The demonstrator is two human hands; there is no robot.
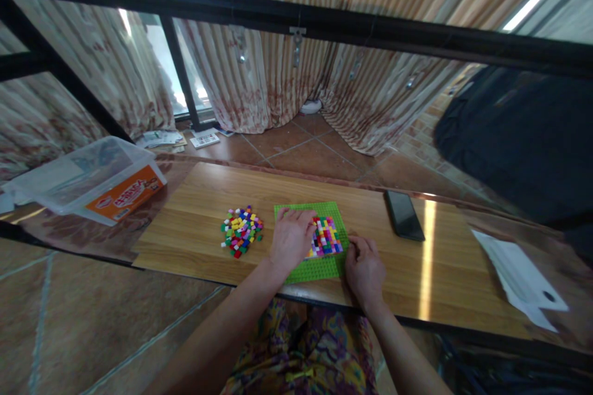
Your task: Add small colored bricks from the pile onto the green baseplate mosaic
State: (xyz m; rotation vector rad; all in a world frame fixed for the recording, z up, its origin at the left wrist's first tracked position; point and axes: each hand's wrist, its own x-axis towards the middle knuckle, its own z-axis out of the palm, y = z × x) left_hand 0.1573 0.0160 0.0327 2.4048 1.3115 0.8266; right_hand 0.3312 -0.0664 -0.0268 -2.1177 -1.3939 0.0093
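Note:
A green studded baseplate [315,270] lies on the wooden board, partly under my left hand. Small bricks of many colours form a dense patch [328,236] on its middle. My left hand [291,236] is over the plate's left half, fingers bent and closed together at the patch's upper left edge; whatever they pinch is too small or hidden to name. At the plate's right edge, my right hand [365,264] is curled, its thumb and forefinger closed on the rim. Left of the plate lies a loose pile of small coloured bricks [241,231].
A black phone [404,216] lies right of the plate on the wooden tabletop [194,222]. A clear plastic box [99,179] with an orange label stands far left. White sheets or packaging [519,274] lie far right. A dark metal bar [296,15] crosses beyond, before curtains.

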